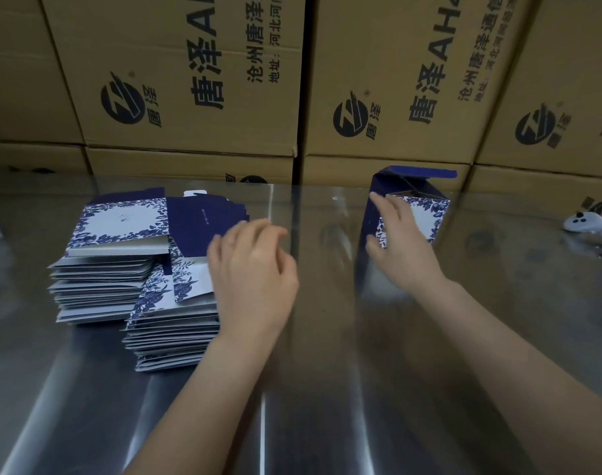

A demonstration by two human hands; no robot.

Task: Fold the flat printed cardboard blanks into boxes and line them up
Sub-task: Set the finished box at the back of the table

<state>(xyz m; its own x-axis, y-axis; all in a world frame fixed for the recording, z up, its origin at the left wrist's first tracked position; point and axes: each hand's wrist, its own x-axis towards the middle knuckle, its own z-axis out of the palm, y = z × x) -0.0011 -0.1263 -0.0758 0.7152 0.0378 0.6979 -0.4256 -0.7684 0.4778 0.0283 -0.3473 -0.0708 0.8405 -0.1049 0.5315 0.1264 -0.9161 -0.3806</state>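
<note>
My right grip [402, 245] lies released, fingers flat on the upright box [428, 212], far right. My left grip [251, 269] blurs over the blanks [176, 323]; I cannot tell its hold.

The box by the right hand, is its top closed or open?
Open: the dark blue lid flap stands raised above the upright box.

Counted two stacks of flat blanks [101, 286], one folded box [426, 214], left hand [255, 269], right hand [402, 248], one white controller [584, 226], eight brown cartons [190, 80].
</note>
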